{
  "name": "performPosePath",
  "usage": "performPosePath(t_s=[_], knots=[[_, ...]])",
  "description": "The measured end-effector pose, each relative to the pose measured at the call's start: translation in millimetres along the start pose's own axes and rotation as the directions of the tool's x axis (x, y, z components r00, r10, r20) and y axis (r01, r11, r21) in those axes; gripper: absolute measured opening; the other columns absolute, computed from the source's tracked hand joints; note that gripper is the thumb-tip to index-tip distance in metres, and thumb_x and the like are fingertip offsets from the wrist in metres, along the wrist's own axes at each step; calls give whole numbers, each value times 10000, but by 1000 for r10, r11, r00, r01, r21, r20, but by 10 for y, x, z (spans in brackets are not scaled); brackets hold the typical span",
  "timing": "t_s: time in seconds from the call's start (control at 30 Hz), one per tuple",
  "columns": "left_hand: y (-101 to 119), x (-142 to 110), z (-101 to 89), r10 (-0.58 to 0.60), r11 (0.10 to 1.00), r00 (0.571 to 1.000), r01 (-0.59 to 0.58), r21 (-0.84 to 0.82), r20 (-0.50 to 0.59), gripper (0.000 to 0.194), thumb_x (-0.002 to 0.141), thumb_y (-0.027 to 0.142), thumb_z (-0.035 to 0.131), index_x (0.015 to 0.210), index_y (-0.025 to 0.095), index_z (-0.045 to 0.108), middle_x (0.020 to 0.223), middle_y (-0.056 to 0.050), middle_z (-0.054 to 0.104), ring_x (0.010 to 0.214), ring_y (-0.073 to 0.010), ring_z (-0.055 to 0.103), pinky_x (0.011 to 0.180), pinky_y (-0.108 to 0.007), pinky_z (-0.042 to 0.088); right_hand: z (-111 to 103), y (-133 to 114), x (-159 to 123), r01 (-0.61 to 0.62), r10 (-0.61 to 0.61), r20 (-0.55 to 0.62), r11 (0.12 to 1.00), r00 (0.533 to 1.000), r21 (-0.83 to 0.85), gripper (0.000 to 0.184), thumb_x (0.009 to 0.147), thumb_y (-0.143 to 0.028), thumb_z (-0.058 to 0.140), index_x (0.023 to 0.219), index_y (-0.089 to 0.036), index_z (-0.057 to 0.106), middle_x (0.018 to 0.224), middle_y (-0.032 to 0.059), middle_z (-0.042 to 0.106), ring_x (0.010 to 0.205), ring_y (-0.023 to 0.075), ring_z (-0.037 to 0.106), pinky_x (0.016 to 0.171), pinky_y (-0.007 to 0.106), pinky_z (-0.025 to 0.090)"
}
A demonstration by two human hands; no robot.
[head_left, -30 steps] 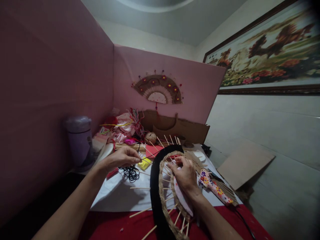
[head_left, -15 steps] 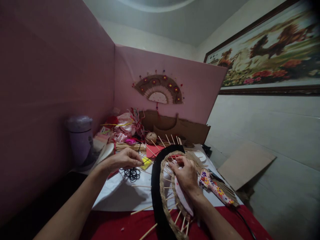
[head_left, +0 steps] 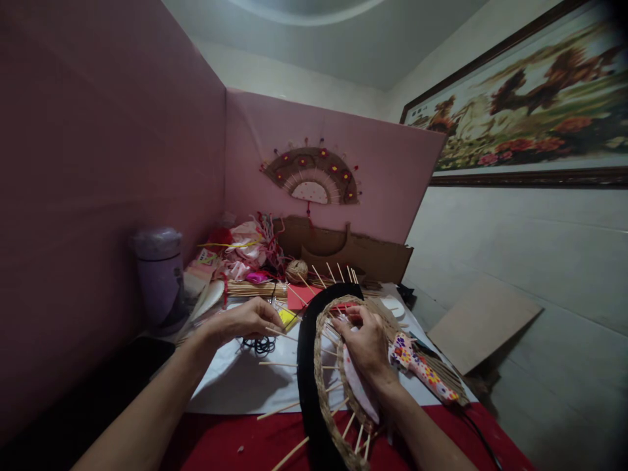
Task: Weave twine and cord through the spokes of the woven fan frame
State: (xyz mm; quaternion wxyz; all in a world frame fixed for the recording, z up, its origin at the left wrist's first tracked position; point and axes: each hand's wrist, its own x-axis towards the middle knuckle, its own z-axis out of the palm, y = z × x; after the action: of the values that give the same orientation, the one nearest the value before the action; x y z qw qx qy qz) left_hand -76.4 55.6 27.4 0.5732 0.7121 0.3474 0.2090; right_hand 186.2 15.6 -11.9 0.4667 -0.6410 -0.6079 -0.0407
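Fan piece: half-round fan frame (head_left: 308, 373) of black band, braided tan twine and pale wooden sticks, over the front middle of the desk, its sticks jutting out past the black edge; a white panel with reddish dots (head_left: 358, 386) sits along its inner curve.
Left hand: the left hand (head_left: 252, 318) is off the outer edge of the frame, fingertips pressed together on a thin black cord (head_left: 291, 323) that runs towards the black band.
Right hand: the right hand (head_left: 363, 337) lies over the inner curve, thumb and fingers pinching the frame near its upper end.
Cord pile: loose black loops (head_left: 260, 345) on the white sheet (head_left: 230, 386), just below the left hand.
Desk front: red cloth (head_left: 226, 438) under the sheet's near edge.
Behind the frame: yellow packet (head_left: 287, 318), red card (head_left: 297, 296), ball of tan twine (head_left: 297, 269), bundle of thin sticks (head_left: 250, 289), heap of pink and red material (head_left: 248, 245) and torn brown cardboard (head_left: 363, 252).
Right of the frame: floral-patterned tool (head_left: 424, 373) on ribbed cardboard, with a dark cable (head_left: 478, 435).
Left side: lilac lidded container (head_left: 159, 281) by the pink partition (head_left: 112, 144).
Back board: decorated brown fan (head_left: 309, 160) with red-and-yellow flowers.
Wall: framed picture of horses (head_left: 530, 98).
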Motion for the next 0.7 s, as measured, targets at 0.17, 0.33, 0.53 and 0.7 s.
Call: performPosePath(t_s=[0.17, 0.33, 0.53, 0.7], knots=[[13, 14, 54, -2, 997, 1000, 1, 82, 13, 288, 662, 366, 709, 745, 90, 702, 461, 44, 400, 411, -39, 262, 396, -210, 140, 0, -4, 4, 6, -6, -5, 1000, 1000, 2, 296, 676, -444, 650, 838, -199, 612, 811, 49, 631, 825, 230, 529, 719, 309, 374], [54, 24, 113, 9, 993, 998, -17, 121, 63, 329, 649, 423, 706, 649, 96, 667, 441, 60, 353, 404, -38, 249, 399, -211, 135, 4, -2, 5, 3, -3, -2, 1000, 1000, -5, 300, 680, -452, 646, 837, -200, 606, 802, 44, 625, 818, 225, 528, 714, 305, 373], [77, 27, 140, 11, 993, 998, -18, 113, 68, 352, 646, 441, 705, 653, 92, 658, 441, 60, 357, 404, -39, 245, 402, -215, 131, -2, -5, 7, -8, 8, -1, 1000, 1000, -1, 304, 675, -459, 642, 835, -204, 601, 800, 43, 624, 822, 230, 528, 715, 307, 373], [49, 37, 92, 42, 992, 997, -49, 118, 59, 343, 669, 444, 684, 639, 103, 660, 441, 62, 347, 412, -43, 240, 405, -217, 132, -18, -11, 19, -30, 30, 0, 1000, 1000, 5, 328, 662, -485, 637, 828, -204, 608, 792, 48, 630, 814, 235, 535, 708, 314, 375]])
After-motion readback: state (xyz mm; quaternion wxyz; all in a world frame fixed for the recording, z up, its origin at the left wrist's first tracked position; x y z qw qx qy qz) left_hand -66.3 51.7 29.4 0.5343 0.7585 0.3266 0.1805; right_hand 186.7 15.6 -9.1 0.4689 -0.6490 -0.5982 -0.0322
